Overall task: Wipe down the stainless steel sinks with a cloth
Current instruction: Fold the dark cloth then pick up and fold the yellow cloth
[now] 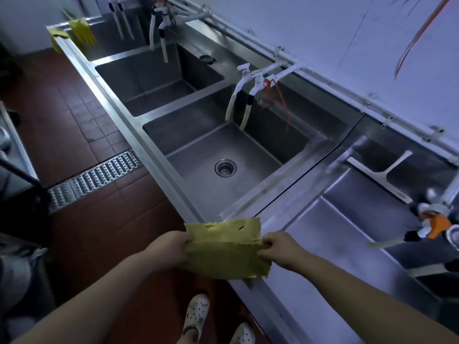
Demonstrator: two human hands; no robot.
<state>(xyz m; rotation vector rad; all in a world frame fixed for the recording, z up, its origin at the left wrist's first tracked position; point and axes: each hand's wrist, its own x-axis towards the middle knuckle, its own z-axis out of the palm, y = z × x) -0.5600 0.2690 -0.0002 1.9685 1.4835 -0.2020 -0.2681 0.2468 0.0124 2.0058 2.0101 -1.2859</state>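
Hands hold the yellow cloth (226, 249) stretched out between them, above the front edge of the long steel counter (139, 135). Left hand (169, 249) pinches the left side of the cloth, with the thumb on top and the fingers curled under it. Right hand (278, 247) pinches the right side in the same way, fingers bent around the edge. The cloth is folded once, so that the upper flap shows two small cuts and a ragged border. It hangs in the air and I cannot tell if its lower corner touches the counter rim.

Just beyond the cloth is the middle sink (248, 197), a deep steel basin with a round drain (225, 168) in its floor. Two white taps (248, 83) with pale hoses hang over its back wall, and some orange string (275, 95) is tied near them. Farther to the left is another sink (159, 78) with its own taps. To the right of the hands is a third basin (347, 234), and a white squeegee (382, 177) leans against its back wall. A tap with an orange part (437, 225) sticks in from the right edge.

Yellow gloves (80, 31) hang over the far end of the counter. On the red tile floor (74, 115) lies a metal drain grate (99, 177). Below the arms I see two white clogs (196, 314) of the person.
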